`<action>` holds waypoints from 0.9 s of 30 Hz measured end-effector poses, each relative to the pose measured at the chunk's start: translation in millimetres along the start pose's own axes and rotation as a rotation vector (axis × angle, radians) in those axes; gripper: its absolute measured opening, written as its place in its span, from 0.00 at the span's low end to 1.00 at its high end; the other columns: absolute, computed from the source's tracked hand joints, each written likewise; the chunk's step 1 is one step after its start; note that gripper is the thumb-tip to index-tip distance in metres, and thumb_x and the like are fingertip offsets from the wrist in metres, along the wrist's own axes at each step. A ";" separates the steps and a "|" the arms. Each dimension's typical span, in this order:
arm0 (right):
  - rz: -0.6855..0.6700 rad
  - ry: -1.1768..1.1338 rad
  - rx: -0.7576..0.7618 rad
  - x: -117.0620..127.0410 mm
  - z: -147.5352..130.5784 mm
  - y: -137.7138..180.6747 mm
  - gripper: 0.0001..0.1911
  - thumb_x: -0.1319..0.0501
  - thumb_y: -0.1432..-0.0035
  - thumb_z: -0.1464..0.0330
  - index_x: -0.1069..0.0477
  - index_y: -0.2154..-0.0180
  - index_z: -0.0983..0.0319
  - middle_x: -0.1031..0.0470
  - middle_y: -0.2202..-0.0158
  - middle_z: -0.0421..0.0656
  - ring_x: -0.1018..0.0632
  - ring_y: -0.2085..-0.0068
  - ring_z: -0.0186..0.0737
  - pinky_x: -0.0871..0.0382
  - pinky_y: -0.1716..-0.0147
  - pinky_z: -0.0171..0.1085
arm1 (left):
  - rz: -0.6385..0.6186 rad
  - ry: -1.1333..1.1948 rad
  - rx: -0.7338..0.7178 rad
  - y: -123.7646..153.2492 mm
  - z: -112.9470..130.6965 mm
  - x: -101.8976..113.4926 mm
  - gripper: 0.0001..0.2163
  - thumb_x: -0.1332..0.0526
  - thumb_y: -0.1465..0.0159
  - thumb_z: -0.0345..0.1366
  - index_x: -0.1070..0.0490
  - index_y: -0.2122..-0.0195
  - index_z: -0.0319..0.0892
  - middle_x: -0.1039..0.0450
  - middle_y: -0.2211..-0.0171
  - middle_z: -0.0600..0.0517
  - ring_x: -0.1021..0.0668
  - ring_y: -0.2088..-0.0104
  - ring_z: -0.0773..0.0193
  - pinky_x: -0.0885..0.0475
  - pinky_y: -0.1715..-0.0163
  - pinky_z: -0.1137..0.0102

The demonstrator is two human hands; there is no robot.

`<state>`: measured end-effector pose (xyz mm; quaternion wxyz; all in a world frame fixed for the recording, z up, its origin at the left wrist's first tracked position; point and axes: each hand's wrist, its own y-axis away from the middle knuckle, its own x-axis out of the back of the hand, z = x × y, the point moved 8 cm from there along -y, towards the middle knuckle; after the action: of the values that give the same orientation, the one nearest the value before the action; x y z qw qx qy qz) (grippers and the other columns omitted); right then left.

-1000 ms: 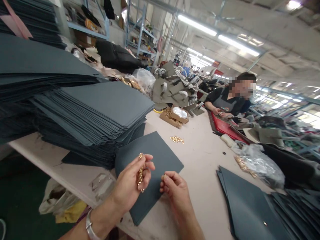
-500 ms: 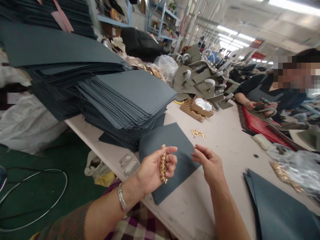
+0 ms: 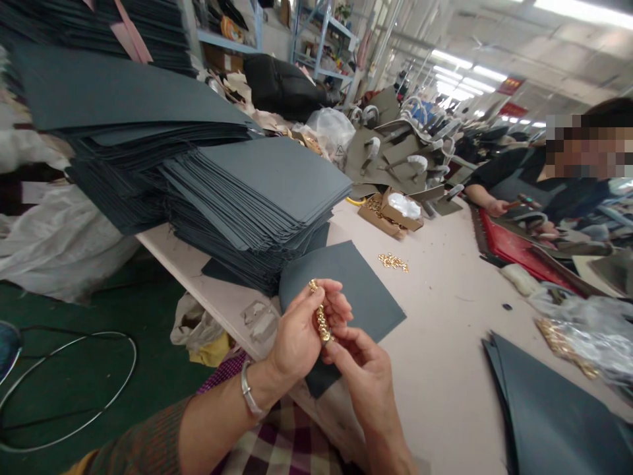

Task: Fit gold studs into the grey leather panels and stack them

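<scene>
My left hand (image 3: pixel 301 326) is closed around a stacked row of small gold metal fittings (image 3: pixel 320 315), held upright above the near table edge. My right hand (image 3: pixel 363 373) has its fingertips pinched on the lower end of that gold row. Under both hands lies a single dark grey sheet (image 3: pixel 353 284) flat on the pale table (image 3: pixel 440 310). A small heap of loose gold fittings (image 3: pixel 393 262) lies just beyond that sheet.
Tall stacks of dark grey sheets (image 3: pixel 247 191) fill the left of the table. More grey sheets (image 3: pixel 554 415) lie at the right. A cardboard box (image 3: pixel 390 212) with fittings, a plastic bag (image 3: pixel 583 336) and a red mat (image 3: pixel 514 249) sit farther back. Another person (image 3: pixel 539 188) works across the table.
My right hand has come back from over the grey sheet to the bottom of the gold row in my left hand. The left hand has stayed nearly in place.
</scene>
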<state>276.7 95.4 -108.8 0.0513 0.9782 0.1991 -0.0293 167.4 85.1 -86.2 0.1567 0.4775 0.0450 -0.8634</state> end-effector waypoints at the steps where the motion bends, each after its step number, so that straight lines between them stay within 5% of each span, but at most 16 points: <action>1: 0.010 -0.008 -0.001 0.4 0.9 0.8 0.09 0.31 0.49 0.66 0.22 0.65 0.62 0.20 0.70 0.41 0.22 0.71 0.34 0.25 0.68 0.32 | -0.008 -0.009 -0.013 0.7 0.8 -0.7 0.08 0.44 0.34 0.36 0.27 0.61 0.39 0.26 0.71 0.50 0.24 0.70 0.65 0.27 0.69 0.73; 9: 0.086 -0.027 0.039 -1.8 2.1 9.6 0.06 0.32 0.51 0.68 0.19 0.67 0.60 0.18 0.69 0.41 0.20 0.69 0.37 0.23 0.67 0.33 | -0.011 -0.018 -0.074 4.3 5.1 -0.5 0.08 0.45 0.33 0.36 0.28 0.63 0.40 0.28 0.74 0.52 0.28 0.77 0.70 0.34 0.79 0.78; 27: 0.075 0.056 0.059 -20.3 3.8 13.6 0.07 0.35 0.49 0.68 0.20 0.67 0.61 0.18 0.67 0.42 0.19 0.65 0.40 0.25 0.63 0.34 | -0.040 -0.141 -0.169 12.3 13.7 6.3 0.08 0.45 0.32 0.37 0.29 0.62 0.42 0.30 0.75 0.55 0.33 0.81 0.73 0.38 0.80 0.79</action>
<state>263.2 74.7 -109.8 0.0179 0.9865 0.1626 -0.0057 157.1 68.9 -83.2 0.1819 0.3996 0.1159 -0.8910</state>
